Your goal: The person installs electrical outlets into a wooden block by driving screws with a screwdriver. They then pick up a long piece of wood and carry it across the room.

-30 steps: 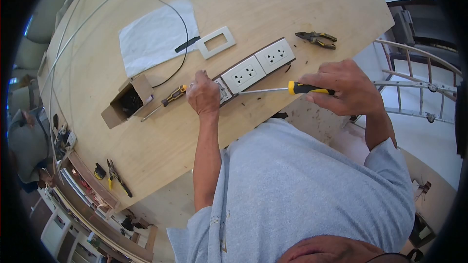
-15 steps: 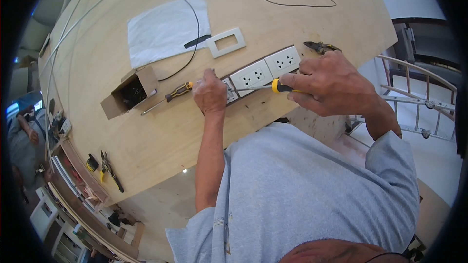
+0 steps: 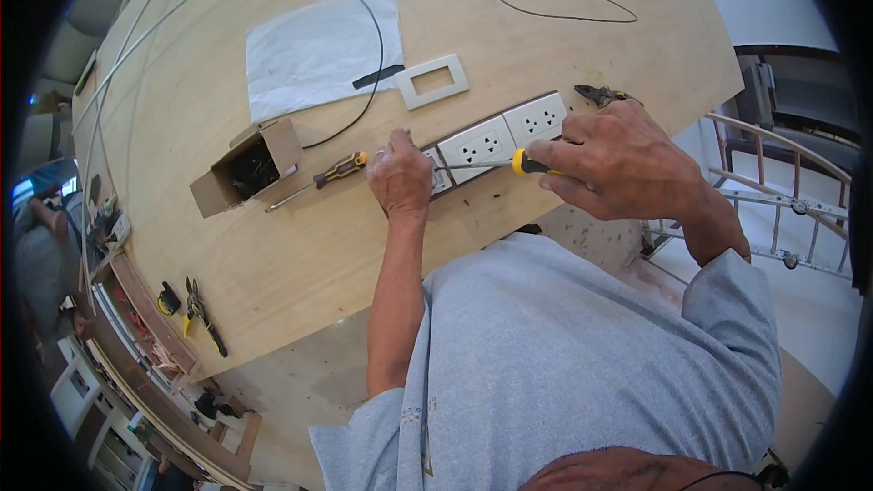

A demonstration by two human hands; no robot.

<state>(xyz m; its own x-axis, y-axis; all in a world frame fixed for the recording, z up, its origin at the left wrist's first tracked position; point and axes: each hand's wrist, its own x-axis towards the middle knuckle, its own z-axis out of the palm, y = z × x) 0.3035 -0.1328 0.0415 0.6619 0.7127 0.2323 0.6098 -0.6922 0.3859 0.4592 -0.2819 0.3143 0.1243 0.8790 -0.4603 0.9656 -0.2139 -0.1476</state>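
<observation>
My right hand (image 3: 618, 164) is closed round the yellow-and-black handle of a screwdriver (image 3: 522, 162). Its shaft points left across a long strip of white sockets (image 3: 480, 147), and the tip reaches the uncovered end module (image 3: 440, 176). At that left end, my left hand (image 3: 400, 177) grips the strip with fingers curled; what lies under the palm is hidden. Just left of this hand, a second yellow-and-black screwdriver (image 3: 338, 171) lies on the table. A white cover frame (image 3: 432, 82) rests above the strip, and pliers (image 3: 602, 95) lie behind my right hand.
On the wooden table (image 3: 300, 282) stand an open cardboard box (image 3: 218, 186) with dark small pieces and a white sheet (image 3: 318, 55) crossed by a black cable (image 3: 376, 36). Cutters (image 3: 202, 314) lie near the left edge. A metal ladder (image 3: 773, 200) stands right; another person (image 3: 41, 255) is far left.
The camera view has shifted slightly, so the table things sit a little further right. Both hands keep their hold, and the screwdriver tip stays at the end module.
</observation>
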